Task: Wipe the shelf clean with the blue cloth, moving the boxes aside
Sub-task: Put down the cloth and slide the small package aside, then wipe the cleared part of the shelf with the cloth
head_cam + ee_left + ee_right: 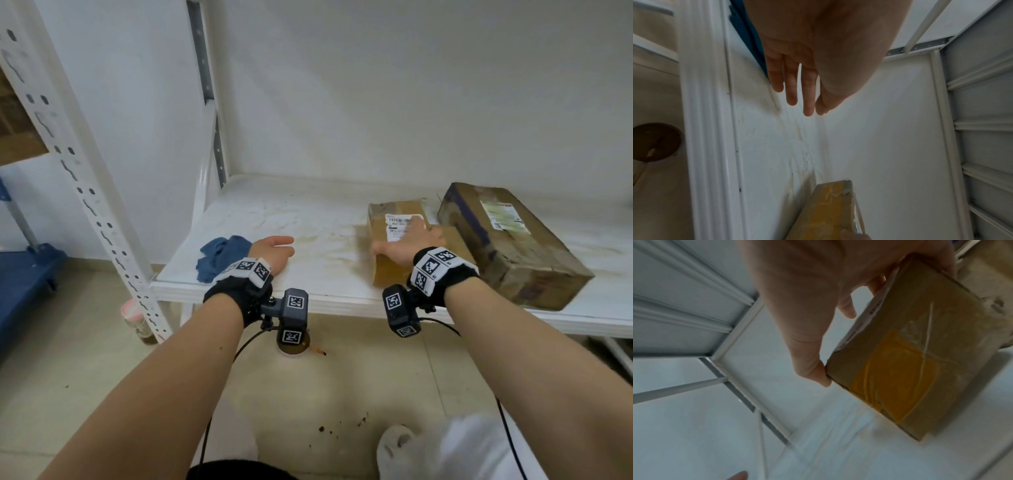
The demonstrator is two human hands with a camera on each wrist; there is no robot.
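The blue cloth lies crumpled at the left front of the white shelf. My left hand rests just right of it with straight fingers and holds nothing; in the left wrist view my left hand hovers over the stained shelf with the cloth behind it. My right hand grips the small taped cardboard box, thumb on its left side and fingers over the label. In the right wrist view the thumb presses the corner of the small box. A larger box lies right of it.
Brownish dust stains cover the shelf between my hands. A perforated white upright stands at the left, with a blue cart beyond it. A cup and a small jar sit on the floor below.
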